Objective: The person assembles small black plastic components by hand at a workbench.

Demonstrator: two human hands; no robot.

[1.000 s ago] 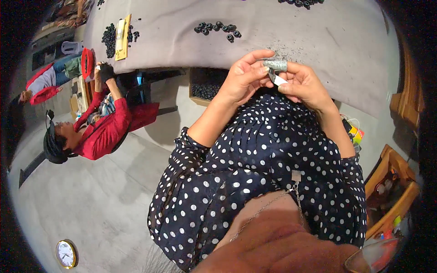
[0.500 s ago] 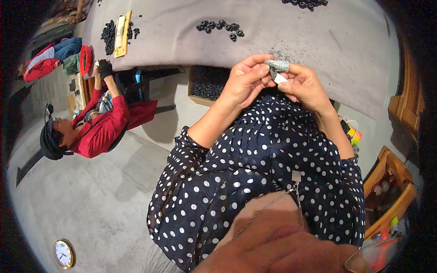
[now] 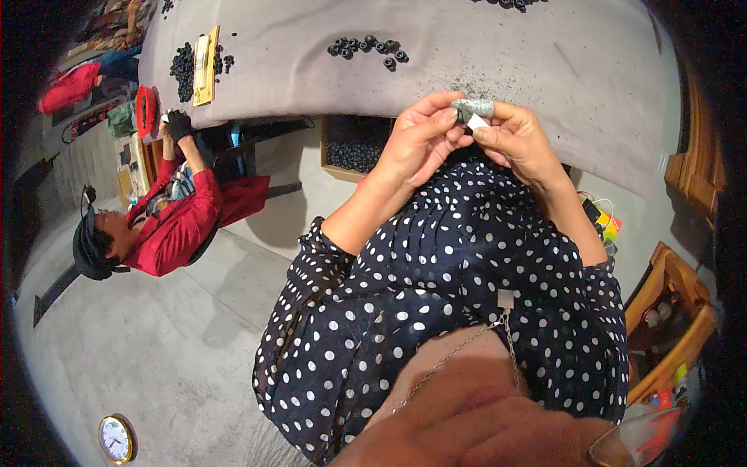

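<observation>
A small white piece (image 3: 477, 122), flat and straight-edged, sits at the fingertips of the right hand (image 3: 523, 140), near the edge of the table. The right grip is closed on it, the thumb pressing its lower end. A speckled grey wrap (image 3: 478, 107), tube-shaped and rough-looking, sleeves a finger of that hand. At nine o'clock of the white piece, a small dark piece (image 3: 462, 116) meets the fingertips of the left hand (image 3: 422, 140); it is too small to identify, and whether the left grip is clamped on it cannot be told.

From the hands, the table (image 3: 560, 86) spreads at twelve o'clock, pale grey and softly creased, with gritty dark crumbs (image 3: 461, 84) just beyond the fingers. Glossy, round black pieces (image 3: 369, 47) lie clustered at ten o'clock. Between nine and ten, a flat yellow board (image 3: 207, 66) bears a long white strip, with heaped little black grains (image 3: 182, 71) beside it. Between eight and nine, an open box (image 3: 346, 173) holds dark, beadlike pieces (image 3: 350, 154). A co-worker (image 3: 175, 233) in red is at eight o'clock.
</observation>
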